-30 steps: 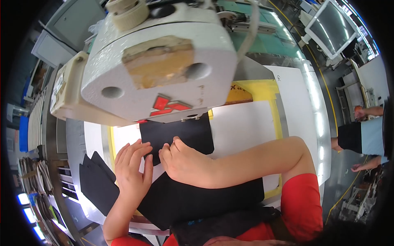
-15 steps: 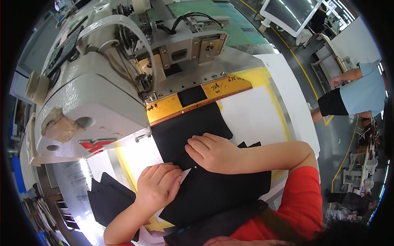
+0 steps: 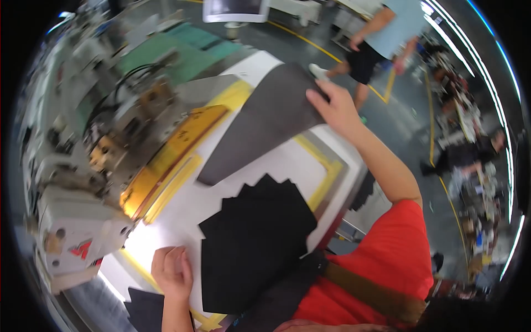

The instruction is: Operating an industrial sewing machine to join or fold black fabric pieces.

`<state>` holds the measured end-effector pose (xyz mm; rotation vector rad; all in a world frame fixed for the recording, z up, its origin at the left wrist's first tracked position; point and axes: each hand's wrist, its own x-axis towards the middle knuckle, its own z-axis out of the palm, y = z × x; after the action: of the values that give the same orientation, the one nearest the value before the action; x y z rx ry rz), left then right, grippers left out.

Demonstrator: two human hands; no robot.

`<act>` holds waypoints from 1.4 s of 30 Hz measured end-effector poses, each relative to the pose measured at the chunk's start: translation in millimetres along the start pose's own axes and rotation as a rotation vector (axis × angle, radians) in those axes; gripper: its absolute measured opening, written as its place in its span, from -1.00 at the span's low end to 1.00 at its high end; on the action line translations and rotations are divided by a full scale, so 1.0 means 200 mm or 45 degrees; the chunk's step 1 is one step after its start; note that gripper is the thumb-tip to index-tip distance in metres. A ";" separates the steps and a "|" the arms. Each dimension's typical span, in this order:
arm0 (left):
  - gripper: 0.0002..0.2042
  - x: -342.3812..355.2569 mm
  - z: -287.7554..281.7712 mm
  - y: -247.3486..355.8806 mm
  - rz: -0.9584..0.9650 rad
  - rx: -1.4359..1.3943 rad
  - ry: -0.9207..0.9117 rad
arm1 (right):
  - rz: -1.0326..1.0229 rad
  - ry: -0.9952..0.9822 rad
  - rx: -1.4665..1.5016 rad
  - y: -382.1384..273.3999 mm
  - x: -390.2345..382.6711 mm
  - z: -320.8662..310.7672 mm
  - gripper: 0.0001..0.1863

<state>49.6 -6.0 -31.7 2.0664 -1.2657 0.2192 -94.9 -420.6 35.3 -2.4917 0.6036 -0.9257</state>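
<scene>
My right hand (image 3: 338, 109) is raised at the far right of the white work surface, closed on the edge of a dark cloth piece (image 3: 263, 122). That piece hangs at a slant, its narrow end pointing down toward the middle of the surface. My left hand (image 3: 172, 272) is low at the near left, fingers curled in, with nothing seen in it. Beside it lies a fanned stack of black cloth pieces (image 3: 257, 238) with stepped corners. Another dark cloth pile (image 3: 145, 309) shows partly behind my left wrist.
A sewing machine (image 3: 83, 232) fills the left, its head lit near the white work surface (image 3: 182, 213). A yellow clamp plate (image 3: 174, 160) runs along its side. Beyond stand a monitor (image 3: 235, 10) and a person in a light blue top (image 3: 395, 33) on the grey floor.
My right hand has gone from the cloth by the clamp to the far right, lifting a dark piece. My left hand has drawn back from the cloth. The view has turned right.
</scene>
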 end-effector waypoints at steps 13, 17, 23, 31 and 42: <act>-0.93 -0.07 0.04 -0.03 -0.091 -0.030 -0.111 | 0.278 0.622 -0.815 0.91 -0.66 -0.71 -0.73; -0.93 -0.05 0.05 -0.03 -0.100 -0.061 -0.108 | 0.668 0.137 -0.639 1.14 -1.15 -0.31 -0.73; -0.88 -0.05 -0.02 -0.04 -0.035 -0.007 -0.062 | 1.264 -0.414 0.185 1.34 -1.28 -0.31 -0.75; -0.82 -0.04 -0.08 0.07 0.114 0.021 -0.104 | 0.098 0.185 0.361 0.49 -0.31 -0.06 -0.79; -0.55 -0.67 -0.43 0.17 -1.243 0.721 0.117 | -1.481 -0.762 0.848 -0.84 -0.21 0.99 -0.85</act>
<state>-29.5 136.6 -15.0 2.8533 -0.0164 0.2206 53.4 -215.8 -38.0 -2.1344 -1.2458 -0.4701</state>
